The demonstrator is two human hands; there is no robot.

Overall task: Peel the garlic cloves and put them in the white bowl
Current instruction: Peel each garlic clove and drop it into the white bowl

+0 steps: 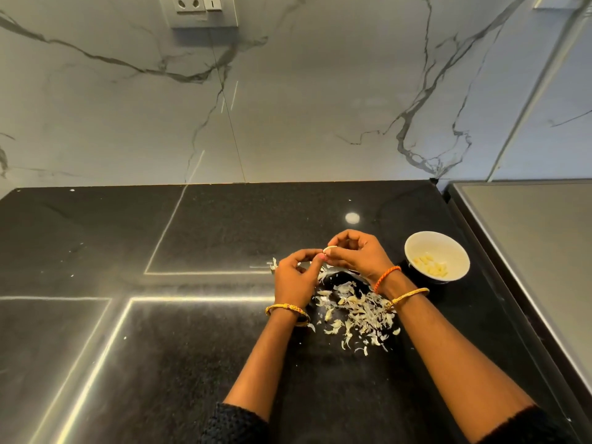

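A pale garlic clove (329, 250) is held above the black counter between both hands. My left hand (296, 277) pinches its near side with curled fingers. My right hand (357, 253) pinches its far side from the right. The white bowl (413, 243) stands to the right of my hands and holds several peeled cloves (431, 266). A heap of papery garlic skins (358, 315) lies on the counter below and between my wrists.
The black counter (192, 347) runs back to a marble wall with a socket (198, 9). A steel-grey raised surface (538, 251) borders the counter on the right, close behind the bowl. A dark object (344, 280) lies partly hidden under the skins.
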